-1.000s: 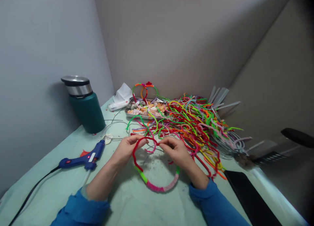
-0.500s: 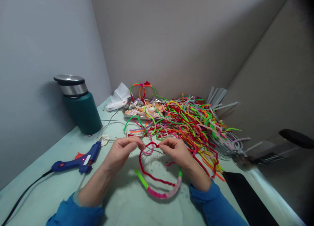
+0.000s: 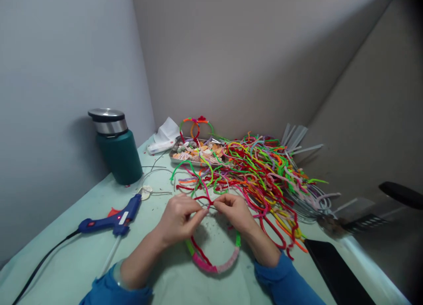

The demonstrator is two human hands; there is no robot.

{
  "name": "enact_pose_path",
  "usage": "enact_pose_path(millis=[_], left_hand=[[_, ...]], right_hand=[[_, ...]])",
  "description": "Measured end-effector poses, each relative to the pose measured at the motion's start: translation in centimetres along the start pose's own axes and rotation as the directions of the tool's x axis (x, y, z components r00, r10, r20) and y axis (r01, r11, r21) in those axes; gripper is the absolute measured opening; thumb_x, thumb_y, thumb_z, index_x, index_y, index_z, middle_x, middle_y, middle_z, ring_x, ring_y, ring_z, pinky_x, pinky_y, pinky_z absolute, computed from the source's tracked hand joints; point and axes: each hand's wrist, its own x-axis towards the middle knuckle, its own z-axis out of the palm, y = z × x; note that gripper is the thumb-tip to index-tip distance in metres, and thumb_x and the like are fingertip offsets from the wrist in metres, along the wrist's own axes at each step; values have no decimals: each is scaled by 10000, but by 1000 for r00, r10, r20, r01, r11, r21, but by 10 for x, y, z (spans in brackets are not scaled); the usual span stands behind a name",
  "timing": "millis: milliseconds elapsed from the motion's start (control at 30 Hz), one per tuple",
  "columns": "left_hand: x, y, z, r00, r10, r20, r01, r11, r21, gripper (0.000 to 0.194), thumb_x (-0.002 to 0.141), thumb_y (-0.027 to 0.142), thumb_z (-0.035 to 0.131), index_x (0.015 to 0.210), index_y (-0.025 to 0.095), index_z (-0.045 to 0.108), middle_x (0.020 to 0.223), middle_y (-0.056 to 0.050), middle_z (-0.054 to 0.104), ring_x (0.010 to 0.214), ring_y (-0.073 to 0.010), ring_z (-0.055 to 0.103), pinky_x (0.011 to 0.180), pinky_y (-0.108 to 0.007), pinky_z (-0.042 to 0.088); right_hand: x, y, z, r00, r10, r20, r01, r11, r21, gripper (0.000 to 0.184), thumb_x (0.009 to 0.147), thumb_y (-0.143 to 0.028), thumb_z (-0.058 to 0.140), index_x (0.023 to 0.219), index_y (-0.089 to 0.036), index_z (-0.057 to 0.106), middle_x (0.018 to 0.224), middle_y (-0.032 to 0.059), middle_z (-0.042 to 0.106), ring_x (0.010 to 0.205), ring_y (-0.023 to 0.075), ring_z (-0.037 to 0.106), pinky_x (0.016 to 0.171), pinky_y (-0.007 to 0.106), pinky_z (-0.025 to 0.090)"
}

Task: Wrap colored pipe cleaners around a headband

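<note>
My left hand (image 3: 176,219) and my right hand (image 3: 235,211) meet over the pale green table, each pinching a red pipe cleaner (image 3: 202,200) at a small loop between the fingertips. The red strand runs down under my left hand toward a curved headband (image 3: 216,263) wrapped in green, pink and light pink pipe cleaner, which lies on the table between my wrists. Blue sleeves cover both forearms.
A heap of coloured pipe cleaners (image 3: 264,172) spreads right of my hands. Behind it stand a metal tray of shells (image 3: 194,150) and a finished headband (image 3: 196,125). A blue glue gun (image 3: 114,219) and green flask (image 3: 117,148) sit left. A black slab (image 3: 333,269) lies right.
The large red arc I held has been drawn in to a small loop between my fingertips. My hands have come closer together and lower, over the wrapped headband.
</note>
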Motion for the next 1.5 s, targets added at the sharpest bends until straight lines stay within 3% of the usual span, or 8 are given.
enact_pose_path(millis=[100, 333, 567, 767, 933, 1133, 1333, 1500], left_hand=[[1, -3, 7, 1000, 7, 6, -8, 991, 135, 235, 852, 303, 493, 777, 200, 690, 691, -39, 680, 640, -151, 569, 708, -302, 367], [4, -9, 8, 994, -40, -97, 52, 991, 123, 234, 874, 256, 472, 1012, 210, 656, 944, -50, 707, 830, -168, 621, 903, -357, 333], [5, -16, -3, 986, -137, -98, 122, 981, -152, 224, 857, 251, 493, 940, 194, 692, 937, -67, 682, 887, -178, 604, 795, -297, 445], [6, -20, -8, 1000, 14, -26, -22, 940, -340, 284, 852, 140, 451, 982, 221, 691, 1106, -70, 649, 1015, -180, 589, 818, -292, 474], [5, -20, 2, 997, 65, -40, -71, 985, -154, 202, 801, 195, 583, 973, 214, 687, 992, -68, 687, 945, -187, 605, 856, -326, 437], [3, -11, 8, 994, 97, -58, -99, 995, -33, 144, 815, 265, 586, 900, 191, 674, 867, -51, 681, 791, -148, 589, 754, -286, 394], [3, -12, 16, 996, -14, -84, 11, 999, -33, 177, 804, 304, 589, 727, 154, 644, 656, -26, 632, 592, -112, 506, 628, -254, 350], [3, -11, 18, 959, -282, 6, 276, 935, -221, 255, 766, 366, 600, 659, 135, 616, 601, -12, 581, 541, -99, 452, 521, -213, 320]], right_hand=[[-1, 0, 1, 999, -14, 32, 14, 1000, 7, 103, 655, -229, 614, 598, -144, 604, 511, -39, 516, 477, 83, 423, 454, 199, 328], [-3, -3, -3, 993, 13, 120, -20, 998, 52, 101, 654, -237, 631, 615, -144, 620, 503, -42, 520, 445, 67, 409, 417, 183, 300], [-1, 0, -7, 970, 94, 225, -144, 966, 217, 161, 642, -286, 671, 645, -137, 610, 440, -70, 448, 354, 34, 292, 347, 179, 183], [-3, -6, -8, 930, 131, 345, -271, 875, 401, 207, 613, -296, 703, 621, -148, 559, 415, -87, 421, 316, 21, 243, 329, 184, 149], [-6, -4, 1, 904, 147, 402, -336, 826, 453, 209, 596, -272, 716, 627, -146, 553, 417, -86, 432, 308, 12, 237, 326, 180, 121], [-8, -3, 3, 901, 141, 409, -334, 828, 450, 205, 614, -275, 711, 643, -141, 560, 447, -76, 464, 313, 11, 243, 325, 179, 125], [-6, 0, 4, 908, 117, 403, -312, 831, 461, 216, 630, -285, 706, 624, -149, 539, 440, -83, 448, 304, 11, 242, 319, 178, 127], [-6, 3, 7, 952, 32, 303, -153, 910, 384, 201, 678, -316, 677, 664, -155, 557, 448, -83, 453, 313, 23, 284, 319, 173, 166]])
